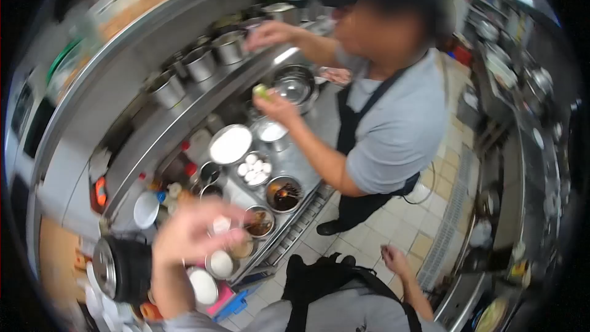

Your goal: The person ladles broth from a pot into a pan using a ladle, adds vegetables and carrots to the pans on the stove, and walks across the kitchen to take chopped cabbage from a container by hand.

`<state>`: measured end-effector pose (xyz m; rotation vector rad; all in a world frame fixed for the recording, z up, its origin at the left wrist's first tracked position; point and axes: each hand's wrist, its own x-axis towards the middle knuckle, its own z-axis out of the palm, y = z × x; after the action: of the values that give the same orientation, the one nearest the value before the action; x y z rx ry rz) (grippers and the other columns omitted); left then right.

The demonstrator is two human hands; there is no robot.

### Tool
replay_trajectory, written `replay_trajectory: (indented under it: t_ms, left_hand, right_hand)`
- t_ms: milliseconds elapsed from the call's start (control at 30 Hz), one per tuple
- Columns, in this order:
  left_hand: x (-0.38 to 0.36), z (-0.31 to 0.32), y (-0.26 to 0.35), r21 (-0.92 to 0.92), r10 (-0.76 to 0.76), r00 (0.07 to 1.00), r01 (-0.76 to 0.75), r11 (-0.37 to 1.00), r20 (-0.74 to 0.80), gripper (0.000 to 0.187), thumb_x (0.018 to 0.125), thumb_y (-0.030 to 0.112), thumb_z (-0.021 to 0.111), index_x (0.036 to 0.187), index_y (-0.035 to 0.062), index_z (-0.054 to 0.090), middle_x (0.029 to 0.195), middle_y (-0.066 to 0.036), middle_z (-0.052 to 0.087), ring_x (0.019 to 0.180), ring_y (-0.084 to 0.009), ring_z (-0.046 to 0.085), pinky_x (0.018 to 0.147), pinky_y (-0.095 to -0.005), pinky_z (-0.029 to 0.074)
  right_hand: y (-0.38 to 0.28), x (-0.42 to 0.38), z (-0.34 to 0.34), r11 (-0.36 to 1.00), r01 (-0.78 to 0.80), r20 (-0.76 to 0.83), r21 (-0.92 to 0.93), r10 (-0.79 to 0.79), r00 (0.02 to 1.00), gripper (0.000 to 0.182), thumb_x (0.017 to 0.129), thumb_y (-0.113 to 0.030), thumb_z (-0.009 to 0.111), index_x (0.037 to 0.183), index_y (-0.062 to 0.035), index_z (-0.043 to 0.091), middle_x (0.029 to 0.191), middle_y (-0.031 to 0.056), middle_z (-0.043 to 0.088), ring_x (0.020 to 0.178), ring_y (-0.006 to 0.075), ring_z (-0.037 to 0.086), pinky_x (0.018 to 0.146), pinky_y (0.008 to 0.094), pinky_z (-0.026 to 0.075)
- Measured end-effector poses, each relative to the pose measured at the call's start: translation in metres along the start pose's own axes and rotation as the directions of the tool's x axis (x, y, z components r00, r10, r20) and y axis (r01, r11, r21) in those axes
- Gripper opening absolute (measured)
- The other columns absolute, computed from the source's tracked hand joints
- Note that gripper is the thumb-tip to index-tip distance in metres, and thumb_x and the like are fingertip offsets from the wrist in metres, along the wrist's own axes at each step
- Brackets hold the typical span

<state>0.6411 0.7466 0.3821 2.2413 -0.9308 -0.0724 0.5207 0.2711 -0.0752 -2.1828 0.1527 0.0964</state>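
My left hand (196, 233), smeared by motion, reaches over the counter's near end. A small white round thing (220, 225) shows between its thumb and fingers; whether it is held or lies behind them is unclear. Around this hand are a bowl of brown seasoning (260, 222), a bowl of white powder (219, 264) and a black pot (126, 268). Low at the right, my right hand (396, 261) hangs over the tiled floor with its fingers curled; anything inside them is too small to make out.
A co-worker (393, 123) in a dark apron stands at the counter (319, 120), holding something green (262, 92) in one hand. A bowl of eggs (254, 168) and a bowl of dark sauce (284, 193) stand there. Metal containers (200, 64) line the shelf. Another worktop runs along the right.
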Motion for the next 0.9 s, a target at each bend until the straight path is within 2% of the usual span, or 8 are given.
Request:
replay_trajectory:
  t_ms: [100,233,300,333,500,600,833,900]
  left_hand:
    - [0.023,0.054,0.000,-0.403,0.249,0.927,-0.122,0.907,0.280,0.032,0.084,0.012,0.079,0.112,0.0000,0.071,0.107,-0.016,0.073,0.093,-0.0285,0.072,0.078,-0.0331,0.057]
    - [0.057,0.113,-0.001,-0.684,0.442,0.850,-0.142,0.715,0.285,0.035,0.084,0.007,0.077,0.116,-0.0048,0.068,0.115,-0.019,0.070,0.100,-0.0292,0.071,0.087,-0.0323,0.055]
    - [0.081,0.127,0.020,-0.710,0.542,0.812,-0.251,0.658,0.215,0.040,0.090,0.022,0.072,0.121,-0.0011,0.065,0.110,-0.024,0.070,0.078,-0.0274,0.069,0.064,-0.0327,0.055]
    - [0.085,0.133,0.027,-0.739,0.465,0.853,-0.152,0.656,0.238,0.045,0.084,0.030,0.079,0.105,-0.0081,0.069,0.102,-0.026,0.070,0.088,-0.0363,0.071,0.077,-0.0403,0.057]
    - [0.109,0.191,0.067,-0.771,0.344,0.933,-0.144,0.620,0.103,0.058,0.077,0.041,0.082,0.102,-0.0090,0.069,0.095,-0.025,0.071,0.085,-0.0359,0.071,0.075,-0.0394,0.057]
    - [0.142,0.233,0.095,-0.813,0.607,0.786,-0.275,0.513,0.117,0.053,0.081,0.040,0.080,0.100,-0.0083,0.070,0.094,-0.024,0.071,0.083,-0.0358,0.071,0.072,-0.0406,0.057]
    - [0.173,0.342,0.145,-0.718,0.157,0.898,0.211,0.664,0.410,0.035,0.090,0.011,0.071,0.121,-0.0059,0.065,0.118,-0.018,0.069,0.108,-0.0261,0.068,0.095,-0.0317,0.051]
    - [0.169,0.379,0.155,-0.758,-0.007,0.913,0.342,0.555,0.408,0.034,0.097,0.015,0.062,0.124,-0.0066,0.063,0.118,-0.016,0.069,0.111,-0.0209,0.065,0.100,-0.0308,0.048]
  right_hand:
    - [-0.024,0.021,-0.032,0.969,-0.027,0.025,-0.245,0.034,0.999,0.030,0.095,-0.022,0.059,0.115,0.0012,0.065,0.088,0.0169,0.069,0.080,0.0303,0.068,0.072,0.0395,0.053]
    - [-0.023,0.009,-0.043,0.993,-0.065,-0.203,-0.098,0.044,0.978,0.030,0.094,-0.021,0.060,0.114,0.0001,0.065,0.097,0.0205,0.070,0.087,0.0365,0.067,0.077,0.0428,0.053]
    - [-0.003,-0.012,-0.041,0.994,-0.090,-0.247,-0.055,0.074,0.966,0.030,0.093,-0.020,0.061,0.115,-0.0002,0.065,0.099,0.0209,0.070,0.089,0.0367,0.068,0.079,0.0433,0.054]
    - [0.009,-0.027,-0.039,0.990,-0.119,-0.180,-0.070,0.104,0.978,0.030,0.093,-0.020,0.061,0.115,-0.0006,0.065,0.100,0.0210,0.070,0.090,0.0370,0.068,0.080,0.0434,0.054]
    - [0.093,-0.084,-0.053,0.946,-0.283,0.057,-0.158,0.295,0.954,0.029,0.093,-0.021,0.062,0.114,-0.0016,0.066,0.102,0.0209,0.071,0.093,0.0357,0.069,0.082,0.0428,0.054]
    - [0.138,-0.090,-0.091,0.940,-0.337,-0.020,-0.052,0.337,0.941,0.031,0.094,-0.023,0.061,0.116,-0.0014,0.066,0.103,0.0205,0.071,0.094,0.0350,0.069,0.083,0.0423,0.055]
    - [0.252,-0.086,-0.188,0.941,-0.339,-0.093,0.004,0.338,0.937,0.033,0.093,-0.023,0.060,0.116,-0.0004,0.067,0.105,0.0213,0.071,0.098,0.0343,0.070,0.085,0.0402,0.055]
    - [0.277,-0.084,-0.210,0.947,-0.317,-0.143,0.040,0.320,0.937,0.033,0.092,-0.022,0.060,0.116,0.0005,0.067,0.106,0.0212,0.071,0.099,0.0336,0.070,0.085,0.0402,0.055]
